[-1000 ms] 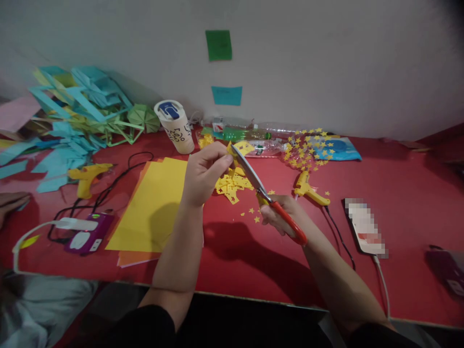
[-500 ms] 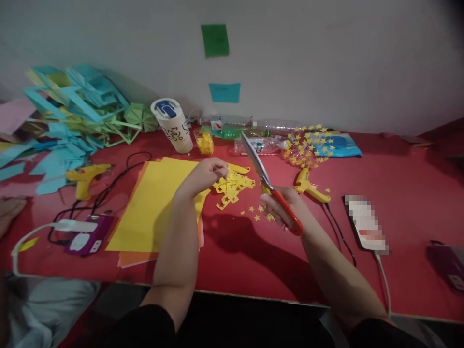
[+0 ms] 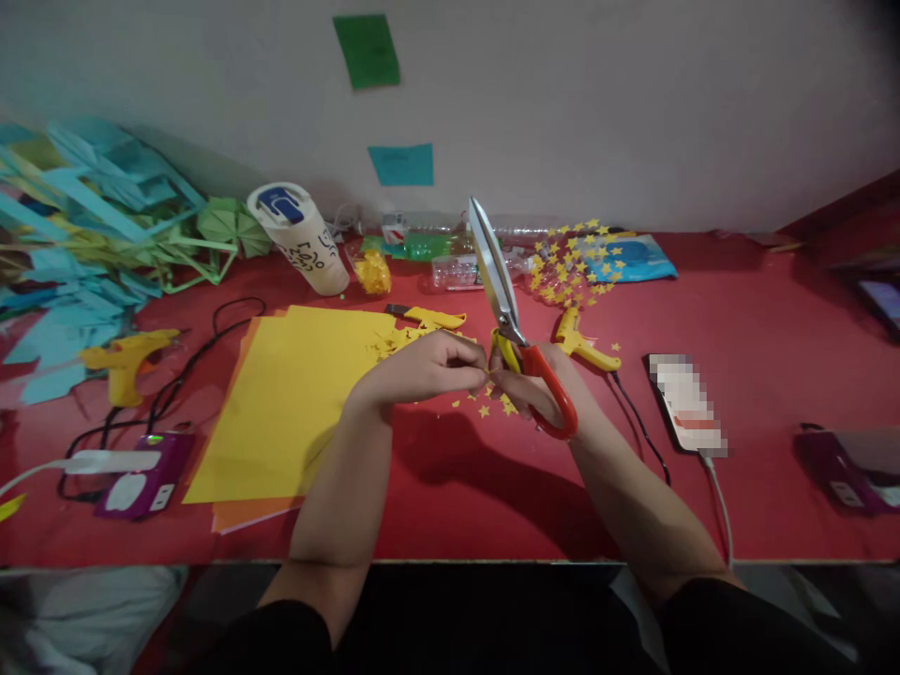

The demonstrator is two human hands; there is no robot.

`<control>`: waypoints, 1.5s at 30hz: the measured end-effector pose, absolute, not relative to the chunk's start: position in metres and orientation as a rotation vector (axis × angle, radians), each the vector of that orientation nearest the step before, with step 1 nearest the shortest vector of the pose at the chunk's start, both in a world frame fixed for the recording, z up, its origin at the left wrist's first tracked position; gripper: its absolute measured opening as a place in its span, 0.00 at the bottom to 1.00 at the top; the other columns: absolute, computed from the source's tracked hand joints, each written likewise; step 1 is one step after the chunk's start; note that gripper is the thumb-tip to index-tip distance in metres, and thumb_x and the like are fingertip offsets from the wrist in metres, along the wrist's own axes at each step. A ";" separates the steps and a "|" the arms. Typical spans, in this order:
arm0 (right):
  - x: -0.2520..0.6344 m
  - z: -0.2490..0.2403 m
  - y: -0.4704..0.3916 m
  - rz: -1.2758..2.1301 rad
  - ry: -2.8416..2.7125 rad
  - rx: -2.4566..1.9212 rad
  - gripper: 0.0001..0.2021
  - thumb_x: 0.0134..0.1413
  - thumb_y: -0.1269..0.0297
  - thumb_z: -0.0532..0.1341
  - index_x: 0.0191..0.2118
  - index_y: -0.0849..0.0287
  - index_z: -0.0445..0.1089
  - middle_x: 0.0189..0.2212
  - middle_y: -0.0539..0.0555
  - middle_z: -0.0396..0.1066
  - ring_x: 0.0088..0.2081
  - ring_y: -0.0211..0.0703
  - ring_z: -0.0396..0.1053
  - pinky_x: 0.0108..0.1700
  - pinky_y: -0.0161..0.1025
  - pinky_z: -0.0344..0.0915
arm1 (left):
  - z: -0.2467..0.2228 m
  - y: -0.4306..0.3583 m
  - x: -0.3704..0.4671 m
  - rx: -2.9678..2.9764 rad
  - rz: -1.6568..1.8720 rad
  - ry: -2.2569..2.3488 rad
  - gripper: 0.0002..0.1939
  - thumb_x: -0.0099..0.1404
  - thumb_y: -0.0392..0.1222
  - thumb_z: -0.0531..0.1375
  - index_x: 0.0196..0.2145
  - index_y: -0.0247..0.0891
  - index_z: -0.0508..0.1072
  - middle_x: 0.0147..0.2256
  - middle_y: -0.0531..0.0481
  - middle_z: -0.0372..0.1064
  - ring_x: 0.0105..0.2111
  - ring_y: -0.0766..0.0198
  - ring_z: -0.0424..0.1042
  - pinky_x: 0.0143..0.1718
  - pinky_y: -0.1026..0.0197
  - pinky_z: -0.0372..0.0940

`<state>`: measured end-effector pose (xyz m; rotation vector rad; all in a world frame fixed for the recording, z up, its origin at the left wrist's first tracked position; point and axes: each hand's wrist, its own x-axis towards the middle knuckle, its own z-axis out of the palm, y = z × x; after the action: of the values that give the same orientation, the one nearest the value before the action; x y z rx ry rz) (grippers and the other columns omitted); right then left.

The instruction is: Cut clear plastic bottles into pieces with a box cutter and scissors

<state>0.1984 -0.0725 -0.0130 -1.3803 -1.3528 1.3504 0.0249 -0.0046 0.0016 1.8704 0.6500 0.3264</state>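
The scissors (image 3: 496, 277) are held above the desk (image 3: 478, 492) in the closed grip of the right hand (image 3: 521, 389), blades upward. The left hand (image 3: 426, 367) is pinched beside it; what is held there cannot be told. Fingers could be nicked if the blades are tilted; stars (image 3: 485, 411) could be scattered by a low wrist.

The scissors (image 3: 498, 281) are showing smooth, glossy metal blades and shiny red plastic on one handle. The yellow sheets (image 3: 281, 403) are presenting smooth, matt paper. The bottles (image 3: 457, 272) are displaying clear, glossy plastic. The tabletop (image 3: 464, 487) is exhibiting a smooth red surface.
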 end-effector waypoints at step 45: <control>0.203 -0.019 -0.075 1.383 -1.775 -1.163 0.29 0.50 0.31 0.57 0.28 0.58 0.63 0.22 0.47 0.60 0.23 0.34 0.55 0.25 0.35 0.53 | 0.001 -0.005 0.011 1.478 1.764 0.713 0.06 0.56 0.33 0.61 0.22 0.37 0.72 0.25 0.54 0.70 0.22 0.71 0.70 0.22 0.68 0.67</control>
<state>0.2026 -0.0751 -0.0189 -1.1630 -1.7752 1.3830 0.0111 -0.0053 0.0012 1.4779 0.7134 1.7638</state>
